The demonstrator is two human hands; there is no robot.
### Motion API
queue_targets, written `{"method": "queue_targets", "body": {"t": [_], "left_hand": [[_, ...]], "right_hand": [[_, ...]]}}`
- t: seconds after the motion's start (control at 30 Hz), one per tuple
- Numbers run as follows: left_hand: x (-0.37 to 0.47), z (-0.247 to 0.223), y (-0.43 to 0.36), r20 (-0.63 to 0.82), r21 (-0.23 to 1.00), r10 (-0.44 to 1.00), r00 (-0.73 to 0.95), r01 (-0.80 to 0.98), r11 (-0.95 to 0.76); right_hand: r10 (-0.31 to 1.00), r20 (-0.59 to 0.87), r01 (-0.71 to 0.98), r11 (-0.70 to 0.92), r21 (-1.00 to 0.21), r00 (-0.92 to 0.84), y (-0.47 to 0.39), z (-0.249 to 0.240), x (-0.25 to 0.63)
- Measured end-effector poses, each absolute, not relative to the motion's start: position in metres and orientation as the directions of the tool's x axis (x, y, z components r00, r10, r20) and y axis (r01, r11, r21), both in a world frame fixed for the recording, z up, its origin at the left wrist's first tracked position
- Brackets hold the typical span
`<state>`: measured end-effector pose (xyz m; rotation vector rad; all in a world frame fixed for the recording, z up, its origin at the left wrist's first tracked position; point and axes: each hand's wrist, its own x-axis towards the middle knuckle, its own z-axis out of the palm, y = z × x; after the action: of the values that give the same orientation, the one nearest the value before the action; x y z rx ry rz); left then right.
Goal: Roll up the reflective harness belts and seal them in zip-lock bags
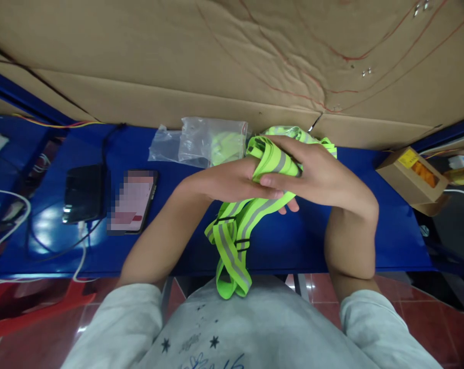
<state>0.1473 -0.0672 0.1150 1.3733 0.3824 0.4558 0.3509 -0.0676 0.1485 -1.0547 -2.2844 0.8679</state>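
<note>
Both hands are wrapped round a bundle of neon-yellow reflective strap (277,160) with a grey stripe, over the far part of the table. My left hand (237,180) is closed under and against the bundle, its fingertips partly hidden behind my right hand. From the other side my right hand (308,165) closes over the roll. A loose length of the strap with black sliders trails toward me and hangs over the table's front edge. Behind the hands lie more yellow reflective straps (328,145). Clear plastic bags (195,141) lie left of them, one with yellow strap inside.
On the blue table (293,241) a phone (134,200) and a black box-like device (84,192) with cables lie at left. A cardboard box (408,177) with orange contents stands at right. Brown cardboard (159,61) walls off the back. A red stool (32,307) stands below left.
</note>
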Motion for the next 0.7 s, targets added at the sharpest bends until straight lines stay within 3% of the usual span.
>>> {"method": "queue_targets", "body": {"t": [0.07, 0.2, 0.43, 0.6, 0.7], "left_hand": [[0.15, 0.112, -0.066, 0.027, 0.981, 0.526, 0.85, -0.124, 0.15], [0.155, 0.11, -0.068, 0.004, 0.919, 0.589, 0.808, -0.235, 0.316], [0.156, 0.115, -0.073, -0.067, 0.908, 0.57, 0.819, -0.186, 0.375], [0.158, 0.112, -0.074, -0.075, 0.927, 0.454, 0.888, -0.106, 0.36], [0.162, 0.112, -0.076, -0.056, 0.961, 0.342, 0.938, -0.042, 0.272]], "right_hand": [[0.791, 0.149, 0.54, 0.529, -0.655, -0.594, -0.069, 0.15, 0.348], [0.806, 0.192, 0.515, 0.52, -0.681, -0.56, -0.067, 0.152, 0.346], [0.872, 0.249, 0.486, 0.448, -0.75, -0.421, -0.067, 0.153, 0.352], [0.933, 0.324, 0.332, 0.358, -0.873, -0.155, -0.062, 0.156, 0.368], [0.962, 0.27, 0.197, 0.274, -0.941, -0.046, -0.055, 0.157, 0.376]]}}
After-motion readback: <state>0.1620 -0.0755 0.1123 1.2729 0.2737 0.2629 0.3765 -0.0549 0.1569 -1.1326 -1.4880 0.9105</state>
